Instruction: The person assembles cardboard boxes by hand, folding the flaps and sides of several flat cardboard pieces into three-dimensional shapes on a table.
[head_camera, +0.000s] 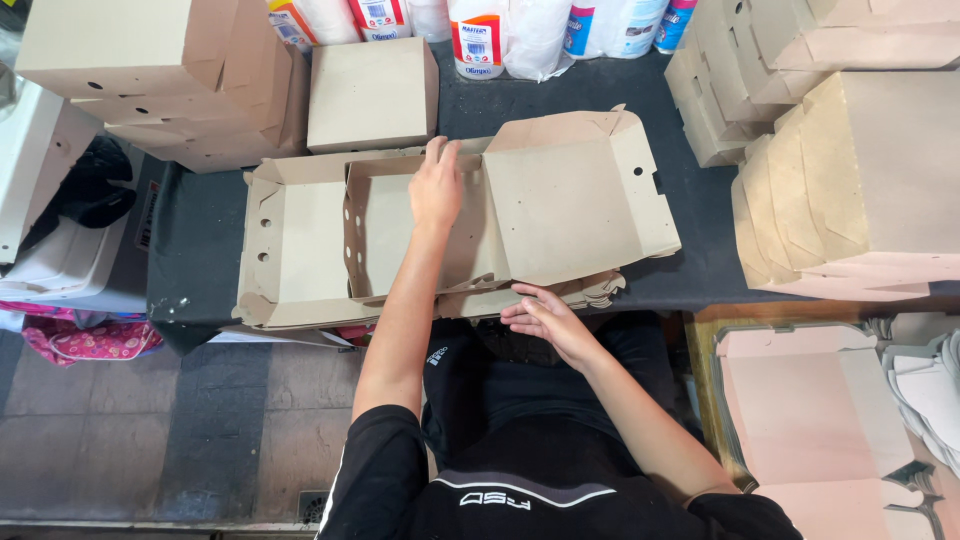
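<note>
pressing down with the left hand, palm flat and fingers stretched forward, onto the inner wall of a half-folded brown cardboard box lying open on the dark tabletop. reaching with the right hand, fingers loosely spread and slightly curled, to the near edge of that same box, fingertips touching the scalloped flaps of a flat cardboard stack sitting just under the box; gripping nothing, only resting there. standing up as a wide panel just right of the left hand, the box's lid flap, tilted and showing a small round hole. lying left of the left hand, the box's low side wall with several punched holes. sitting just beyond the left hand, a small closed square box, and farther left of it a leaning pile of finished boxes. lining the far edge beyond both hands, white plastic bottles and paper rolls. rising well to the right of the right hand, tall stacks of folded boxes. lying near and to the right of the right hand, below the tabletop edge, pinkish flat cardboard sheets. sitting well to the left of the left hand, a white container with dark cloth on it, beside pink patterned fabric on the tiled floor.
</note>
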